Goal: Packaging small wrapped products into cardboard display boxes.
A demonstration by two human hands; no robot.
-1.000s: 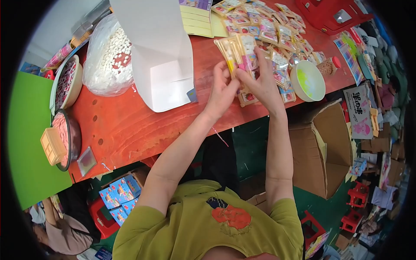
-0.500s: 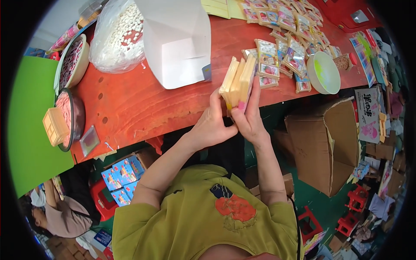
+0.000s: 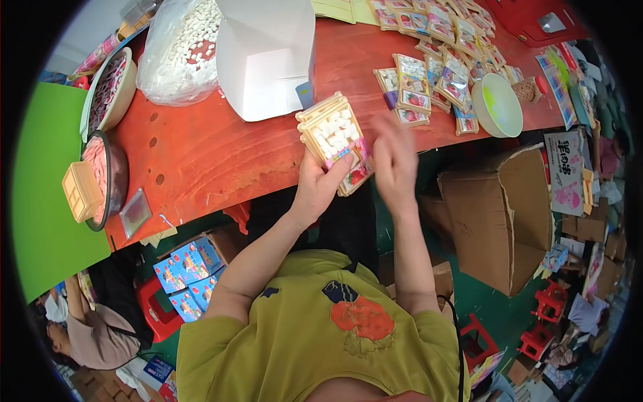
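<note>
My left hand point(image 3: 317, 182) is closed around a stack of small flat candy packs point(image 3: 338, 134), its thumb across the front one. Small white pieces show through the clear upper part of that pack, and a colourful strip with a strawberry picture lies below. Just right of the stack and apart from it is my right hand point(image 3: 395, 164). Motion smears its fingers, so whether they hold anything is unclear. More of the same packs point(image 3: 414, 84) lie in a loose heap beyond it on the red table point(image 3: 221, 154).
A white open carton point(image 3: 264, 80) and a clear bag of white pieces point(image 3: 177, 60) stand at the back left. A pale green bowl point(image 3: 497, 107) is at the right, near the table edge. Below it stands a large open cardboard box point(image 3: 492, 214). At far left sits a dark-rimmed basin point(image 3: 119, 174).
The stack has gone from between both hands into my left hand alone, moving left and turning its front pack into view. My right hand has come away from it.
</note>
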